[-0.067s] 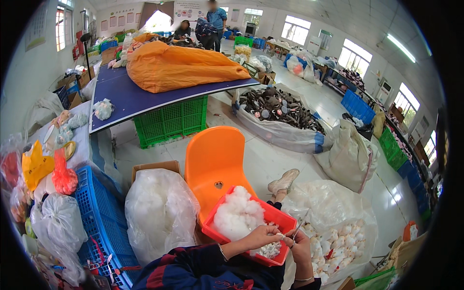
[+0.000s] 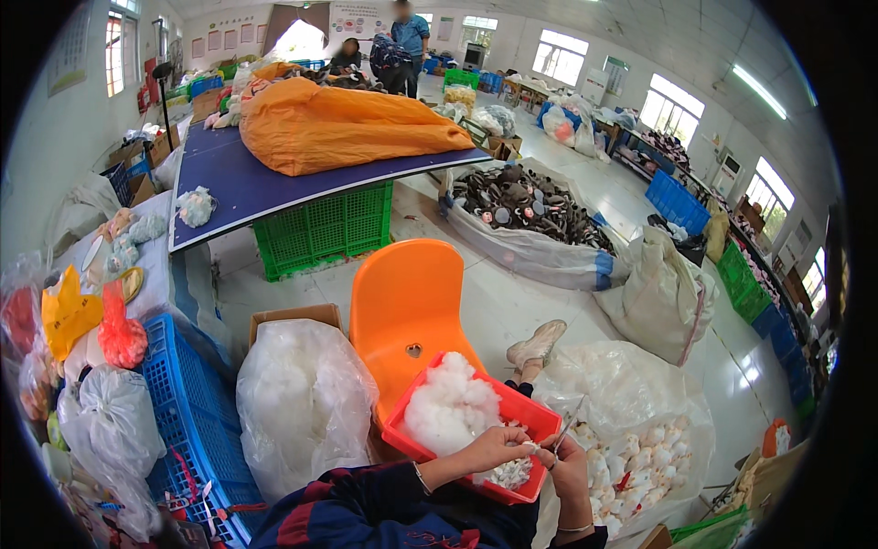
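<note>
Over the near right corner of a red plastic tray (image 2: 549,422), my two hands meet. My left hand (image 2: 489,448) pinches a small white piece (image 2: 531,446) between thumb and fingertips. My right hand (image 2: 571,465) is closed round a slim metal tool (image 2: 571,418), its shaft pointing up; whether it is tweezers or scissors I cannot tell. Fluffy white stuffing (image 2: 448,407) is heaped in the tray's left part, with small white pieces (image 2: 511,472) lying near my hands. The tray rests partly on an orange plastic chair (image 2: 407,284).
At right, an open clear bag (image 2: 672,393) holds several small white stuffed pieces (image 2: 645,462). A bag of stuffing (image 2: 302,393) and a blue crate (image 2: 197,412) stand left. Ahead are a blue table (image 2: 206,165) with an orange sack (image 2: 338,128) and a sack of dark pieces (image 2: 530,206).
</note>
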Available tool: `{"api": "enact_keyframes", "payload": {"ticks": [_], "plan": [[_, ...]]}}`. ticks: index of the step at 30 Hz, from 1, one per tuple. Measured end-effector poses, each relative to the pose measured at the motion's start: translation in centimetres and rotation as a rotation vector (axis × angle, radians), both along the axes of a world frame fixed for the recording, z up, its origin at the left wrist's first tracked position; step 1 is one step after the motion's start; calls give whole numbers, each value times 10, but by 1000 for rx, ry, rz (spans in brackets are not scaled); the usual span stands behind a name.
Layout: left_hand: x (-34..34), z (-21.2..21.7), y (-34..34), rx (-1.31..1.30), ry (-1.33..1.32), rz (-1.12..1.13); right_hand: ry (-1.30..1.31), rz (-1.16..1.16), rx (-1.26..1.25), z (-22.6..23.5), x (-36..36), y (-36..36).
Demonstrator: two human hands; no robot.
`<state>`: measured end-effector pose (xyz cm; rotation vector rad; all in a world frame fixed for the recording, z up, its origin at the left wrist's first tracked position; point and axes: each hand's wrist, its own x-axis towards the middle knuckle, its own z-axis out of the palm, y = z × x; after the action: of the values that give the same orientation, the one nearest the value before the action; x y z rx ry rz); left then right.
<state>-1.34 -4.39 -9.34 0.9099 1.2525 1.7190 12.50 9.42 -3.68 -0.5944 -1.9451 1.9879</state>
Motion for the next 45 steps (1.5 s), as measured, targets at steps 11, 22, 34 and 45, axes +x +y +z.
{"api": "enact_keyframes", "payload": {"ticks": [11, 22, 34, 45], "plan": [[-7, 3, -4, -14, -122, -201, 65, 33, -12, -2, 3, -4], [-2, 1, 1, -18, -173, -74, 21, -17, -10, 8, 0, -8], [0, -7, 8, -46, -87, -23, 27, -10, -21, 1, -1, -2], [-2, -24, 16, 41, -69, -5, 39, -11, 45, 8, -5, -8]]}}
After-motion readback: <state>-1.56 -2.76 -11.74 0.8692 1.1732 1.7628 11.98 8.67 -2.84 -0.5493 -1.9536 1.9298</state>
